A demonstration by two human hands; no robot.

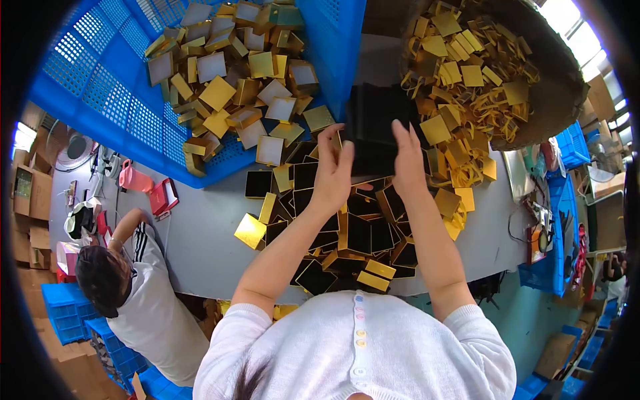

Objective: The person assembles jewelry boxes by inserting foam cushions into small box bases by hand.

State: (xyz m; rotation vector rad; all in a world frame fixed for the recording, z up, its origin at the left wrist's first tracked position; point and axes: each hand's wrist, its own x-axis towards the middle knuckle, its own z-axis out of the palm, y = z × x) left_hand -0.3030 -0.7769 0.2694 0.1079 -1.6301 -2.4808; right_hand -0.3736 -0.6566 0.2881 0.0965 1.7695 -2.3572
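Observation:
In the head view, a dark black block-like stack (pixel 380 130) stands between my two hands; whether it is one piece or several is hard to make out. My left hand (pixel 333 170) curls its thumb and fingers against the left side, with a gold edge showing there. Along the right side, my right hand (pixel 409 163) presses with its fingers fairly straight. Beneath my forearms lies a heap of small gold boxes with black insides (pixel 360 233). Two small gold box pieces (pixel 377 275) lie near my body, and a gold lid (pixel 250 231) sits left of the heap.
A blue perforated crate (pixel 100 80) at upper left holds many gold boxes. Gold boxes and ribbons (pixel 473 73) spill from a large container (pixel 563 87) at upper right. Another person (pixel 150 293) sits left at the grey table (pixel 200 247), near a red box (pixel 163 198).

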